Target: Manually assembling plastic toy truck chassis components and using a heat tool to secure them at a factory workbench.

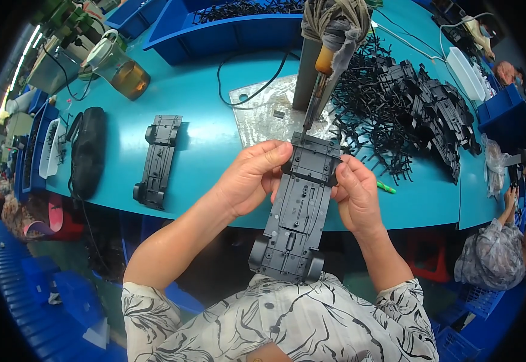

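Between my two hands is a black plastic toy car chassis [299, 205], its far end raised to the tip of a soldering iron [317, 99] fixed upright on a stand. My left hand [257, 172] grips the chassis at its far left corner, thumb on top. On the opposite side my right hand [356, 190] pinches the edge near the wheel arch. The iron's tip meets or nearly meets the far edge; contact is hard to tell. Under the iron lies a scuffed metal plate [257, 114]. A second chassis [159, 161] rests on the teal table to the left.
Many small black plastic parts [371, 114] are heaped at right, beside stacked chassis [437, 108]. A blue bin [226, 36] stands at the back. On the left are a jug of amber liquid [124, 75] and a black pouch [88, 154]. Another person [492, 253] sits at far right.
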### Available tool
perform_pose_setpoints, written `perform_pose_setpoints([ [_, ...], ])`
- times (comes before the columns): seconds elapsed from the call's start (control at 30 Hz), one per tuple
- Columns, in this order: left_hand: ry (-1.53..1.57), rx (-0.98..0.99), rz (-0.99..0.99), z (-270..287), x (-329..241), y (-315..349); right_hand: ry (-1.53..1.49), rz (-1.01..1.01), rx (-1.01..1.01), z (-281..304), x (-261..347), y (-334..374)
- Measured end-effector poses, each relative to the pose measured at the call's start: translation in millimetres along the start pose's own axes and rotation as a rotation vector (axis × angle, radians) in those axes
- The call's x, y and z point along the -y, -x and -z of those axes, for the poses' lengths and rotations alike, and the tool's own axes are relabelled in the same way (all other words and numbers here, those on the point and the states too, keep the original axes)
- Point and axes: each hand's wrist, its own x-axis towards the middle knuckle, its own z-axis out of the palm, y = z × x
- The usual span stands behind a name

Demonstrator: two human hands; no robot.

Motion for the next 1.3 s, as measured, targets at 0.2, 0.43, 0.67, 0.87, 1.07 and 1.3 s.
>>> perform_pose_setpoints([
  [0.2, 0.024, 0.002, -0.008, -0.3, -0.7, 0.0, 0.014, 0.014, 0.001, -1.2, 0.0, -2.0],
  [0.43, 0.012, -0.005, 0.005, -1.5, -1.0, -0.2, 0.010, -0.006, -0.001, -1.1, -0.3, -1.1],
  [0.67, 0.009, -0.008, -0.008, -0.2, -0.2, -0.6, 0.007, -0.004, -0.003, -1.3, -1.4, -2.0],
  [0.87, 0.016, -0.026, -0.010, -1.1, -1.3, -1.1, 0.005, 0.005, 0.018, 1.2, -3.5, -3.0],
  [1.07, 0.008, -0.029, -0.017, -2.1, -1.6, -0.5, 0.006, 0.005, 0.041, 4.8, -6.4, -3.7],
  [1.3, -0.006, -0.058, -0.025, -2.9, -0.9, -0.3, 0.006, 0.005, 0.062, 6.0, -5.7, -4.0],
])
